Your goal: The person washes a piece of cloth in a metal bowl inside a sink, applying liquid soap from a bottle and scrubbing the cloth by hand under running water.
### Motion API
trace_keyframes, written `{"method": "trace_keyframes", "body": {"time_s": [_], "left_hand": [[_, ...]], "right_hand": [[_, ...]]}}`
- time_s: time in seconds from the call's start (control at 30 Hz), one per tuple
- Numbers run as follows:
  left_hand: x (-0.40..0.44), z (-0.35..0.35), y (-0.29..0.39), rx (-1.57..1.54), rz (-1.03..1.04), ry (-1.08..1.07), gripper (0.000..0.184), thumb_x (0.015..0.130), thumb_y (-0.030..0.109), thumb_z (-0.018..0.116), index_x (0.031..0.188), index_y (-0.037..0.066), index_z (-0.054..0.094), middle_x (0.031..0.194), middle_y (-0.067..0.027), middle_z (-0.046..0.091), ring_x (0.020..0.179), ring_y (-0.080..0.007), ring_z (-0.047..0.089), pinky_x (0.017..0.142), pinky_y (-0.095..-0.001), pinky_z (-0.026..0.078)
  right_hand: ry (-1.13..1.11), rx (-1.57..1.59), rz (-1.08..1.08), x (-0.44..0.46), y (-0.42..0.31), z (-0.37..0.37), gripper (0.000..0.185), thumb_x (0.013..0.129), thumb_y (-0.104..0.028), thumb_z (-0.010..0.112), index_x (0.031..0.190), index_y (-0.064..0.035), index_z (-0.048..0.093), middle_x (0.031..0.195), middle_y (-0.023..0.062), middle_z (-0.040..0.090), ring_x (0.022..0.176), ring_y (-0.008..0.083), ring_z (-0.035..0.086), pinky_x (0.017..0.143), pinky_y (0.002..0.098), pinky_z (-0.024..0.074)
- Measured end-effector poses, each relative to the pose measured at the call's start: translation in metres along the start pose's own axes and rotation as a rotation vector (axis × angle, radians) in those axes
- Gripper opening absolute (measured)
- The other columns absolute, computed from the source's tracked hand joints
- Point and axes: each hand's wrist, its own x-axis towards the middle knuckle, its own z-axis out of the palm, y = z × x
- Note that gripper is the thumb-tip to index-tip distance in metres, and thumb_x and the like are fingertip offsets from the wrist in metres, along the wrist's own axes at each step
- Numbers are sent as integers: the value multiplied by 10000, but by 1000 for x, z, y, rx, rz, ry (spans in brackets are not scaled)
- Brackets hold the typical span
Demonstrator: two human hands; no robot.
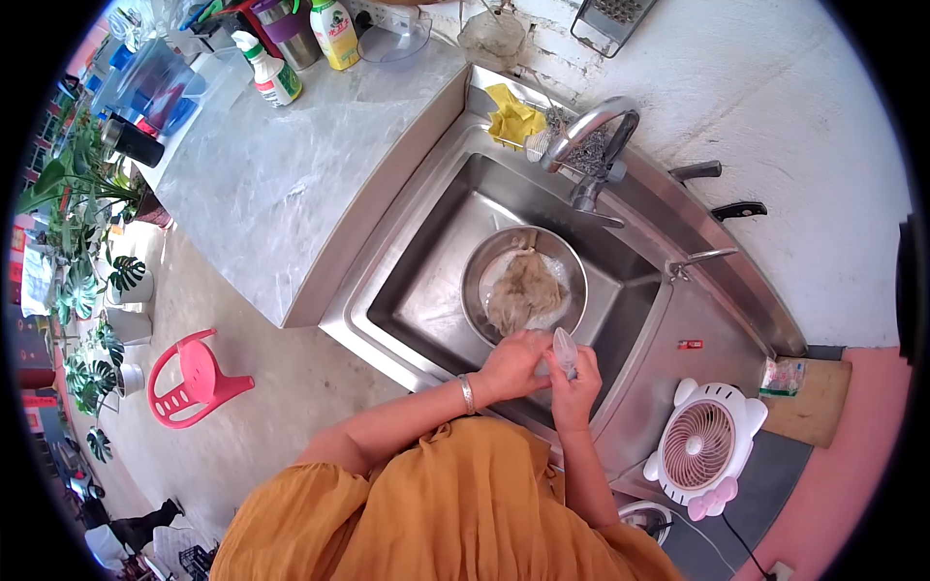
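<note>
One stainless-steel bowl stands in the sink, around the middle of the basin and clear of its four corners; inside lies one limp, brownish mass bordered by whitish matter. The left hand and right hand meet at the bowl's near rim, toward the basin's front edge. The right hand's fingers are closed on one clear plastic piece, tip upward; the left hand's fingers are bunched directly beside it. Because the fingers cover its lower part, it cannot be told whether this is a tube, bottle or bag, or whether the left hand also pinches it. Handling, as judged: the plastic piece should be light, yielding and slick if wet, best held by its body below the tip. The mass should be soft, slippery and prone to sagging, best supported from beneath with both hands; the bowl is rigid and best taken by opposite sides of the rim. Count of surroundings: one large faucet and one yellow cloth along the sink's back edge; one spray bottle and one yellow bottle near the table's far left corner.
</note>
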Motion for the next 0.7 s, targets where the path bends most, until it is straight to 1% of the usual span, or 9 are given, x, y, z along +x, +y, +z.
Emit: {"method": "trace_keyframes", "body": {"time_s": [0.07,0.13,0.23,0.3,0.43,0.5,0.53,0.6,0.7], "left_hand": [[2,1,-6,-26,-26,11,497,632,196,702,1061,53,496,1078,-154,539,974,-342,500,846,-401,413],[6,2,-10,-75,17,109,415,623,176,693,992,67,537,1040,-134,561,973,-325,513,844,-396,415],[11,11,-19,-143,76,220,380,633,174,676,990,89,576,988,-103,593,965,-299,526,841,-386,411],[11,15,-22,-135,62,242,381,640,189,674,1002,102,590,973,-87,603,967,-287,529,843,-382,407],[16,18,-24,-103,33,270,431,652,245,680,1060,130,600,973,-62,616,965,-260,536,848,-376,397],[20,18,-24,-101,17,263,435,648,262,688,1054,131,602,971,-59,617,967,-258,536,846,-379,398],[22,17,-24,-96,2,258,441,644,280,696,1049,132,604,969,-56,618,968,-256,536,845,-382,398],[25,14,-21,-93,-3,244,438,646,285,696,1046,131,605,969,-55,619,968,-255,536,843,-383,399],[28,14,-20,-84,-12,240,426,647,292,697,1031,131,609,960,-50,622,968,-254,537,842,-384,399]], "right_hand": [[-18,-21,20,2,-9,2,175,720,-74,695,823,22,590,805,88,544,699,179,536,641,282,435],[-40,-41,35,5,-12,5,176,719,-77,697,818,21,590,810,87,546,694,181,535,637,285,435],[-34,-7,52,7,-11,11,188,738,-97,688,827,27,579,802,58,526,723,145,503,664,258,411],[-8,-41,-17,8,-4,15,238,711,-84,706,885,15,578,866,93,558,787,200,559,711,296,447],[-54,-30,37,8,3,15,288,726,-93,687,961,15,559,960,114,547,896,217,546,793,315,434],[-90,38,-31,11,3,14,256,806,-134,599,1005,18,546,1050,123,521,976,223,511,856,326,403],[-89,35,-27,12,5,13,256,806,-134,599,1005,18,546,1050,123,521,976,223,511,856,326,403],[-72,188,87,15,9,13,257,874,-175,493,1031,24,536,1088,119,505,1017,215,485,898,321,371],[-81,173,157,19,1,10,272,905,-194,437,1038,25,529,1084,114,507,1019,201,481,903,303,362]]}}
